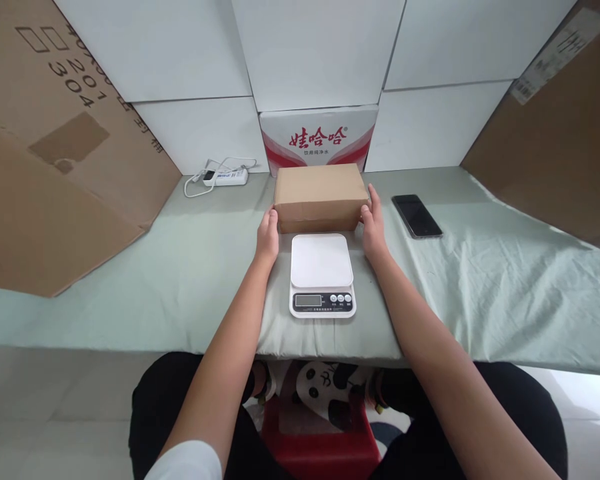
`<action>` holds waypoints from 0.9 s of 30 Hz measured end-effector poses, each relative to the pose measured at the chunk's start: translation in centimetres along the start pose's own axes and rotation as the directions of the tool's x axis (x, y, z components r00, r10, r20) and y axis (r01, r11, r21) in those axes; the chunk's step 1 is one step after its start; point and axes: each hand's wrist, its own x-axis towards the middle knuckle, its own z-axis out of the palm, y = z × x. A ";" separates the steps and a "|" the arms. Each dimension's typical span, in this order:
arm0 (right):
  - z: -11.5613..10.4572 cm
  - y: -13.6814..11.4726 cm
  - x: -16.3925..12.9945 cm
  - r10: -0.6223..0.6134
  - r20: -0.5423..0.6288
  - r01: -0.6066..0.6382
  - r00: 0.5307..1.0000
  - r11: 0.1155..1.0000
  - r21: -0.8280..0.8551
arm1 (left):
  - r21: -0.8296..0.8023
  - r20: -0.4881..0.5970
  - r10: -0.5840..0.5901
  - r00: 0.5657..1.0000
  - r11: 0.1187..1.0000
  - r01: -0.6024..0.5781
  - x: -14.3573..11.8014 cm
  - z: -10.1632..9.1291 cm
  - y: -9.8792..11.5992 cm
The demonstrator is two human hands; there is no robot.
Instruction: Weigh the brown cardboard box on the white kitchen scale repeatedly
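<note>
Your left hand [267, 235] lies flat against the left end of the box [320, 195], fingers up along the side; your right hand [373, 227] mirrors it on the right end, thumb at the front corner. Both hands press the box between them, a two-sided clasp rather than a closed fist. Box sits on the cloth [190, 280], not lifted as far as the view shows. It lies straight ahead of you on the midline, long axis running left to right, so each hand covers one short end and neither is nearer than the other. Just this side of the box, touching or almost touching its front edge, the scale [322, 273] sits between your wrists, white platform bare, display toward you, readout too small to read. Phone [417, 215] lies face up to the right of the right hand, near but apart. Power strip [225, 177] with coiled cord at far left rear. Printed carton [319, 140] stands directly behind the box against the white wall. Cardboard sheets [55, 153] lean in on both flanks
</note>
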 end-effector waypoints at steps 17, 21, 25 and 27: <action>0.4 -3.5 -0.5 -0.055 -0.025 0.054 0.998 0.998 -0.034 | 0.051 -0.040 -0.015 0.999 0.999 0.017 -1.4 0.5 3.2; 0.3 -5.1 -1.3 -0.088 -0.055 0.087 0.995 0.996 -0.026 | 0.096 -0.039 0.090 0.995 0.992 -0.086 -2.2 0.4 4.2; 0.1 -6.7 -2.7 -0.098 -0.061 0.096 0.993 0.995 -0.042 | 0.106 -0.088 0.126 0.988 0.988 -0.117 -4.0 0.6 5.5; -0.4 -7.5 -3.6 -0.089 -0.047 0.087 0.995 0.995 -0.049 | 0.108 -0.108 0.120 0.987 0.988 -0.108 -5.5 0.5 6.1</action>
